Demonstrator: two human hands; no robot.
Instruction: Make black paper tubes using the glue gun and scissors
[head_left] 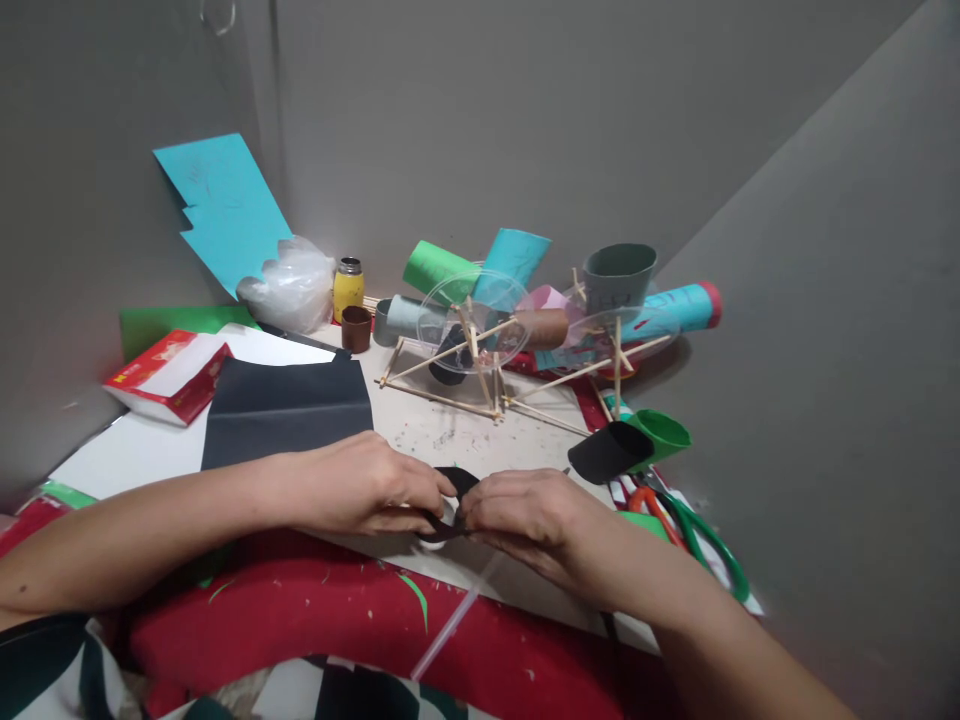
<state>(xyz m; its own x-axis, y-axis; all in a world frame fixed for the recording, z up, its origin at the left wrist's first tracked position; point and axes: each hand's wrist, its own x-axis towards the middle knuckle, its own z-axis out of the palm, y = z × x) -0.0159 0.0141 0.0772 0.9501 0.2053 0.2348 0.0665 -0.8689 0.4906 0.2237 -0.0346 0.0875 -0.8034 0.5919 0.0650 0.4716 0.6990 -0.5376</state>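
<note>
In front of me a strip of black paper (pixel 463 479) is bent into a loop, with something small and white partly visible inside it. My left hand (pixel 382 485) pinches the loop's left side. Its right side is gripped by the closed fingers of my right hand (pixel 525 512). A larger sheet of black paper (pixel 292 408) with a crease lies beyond my left wrist. Close beyond my right hand, a black paper tube (pixel 611 452) rests on its side by a green paper tube (pixel 664 433).
Stick frames (pixel 442 400) with clear plastic discs and coloured paper rolls stand at the back. Scissors (pixel 701 545) lie right of my right arm. A yellow jar (pixel 349 287), a plastic bag (pixel 291 285) and a red packet (pixel 169 375) are to the left. A translucent stick (pixel 455 627) lies in front.
</note>
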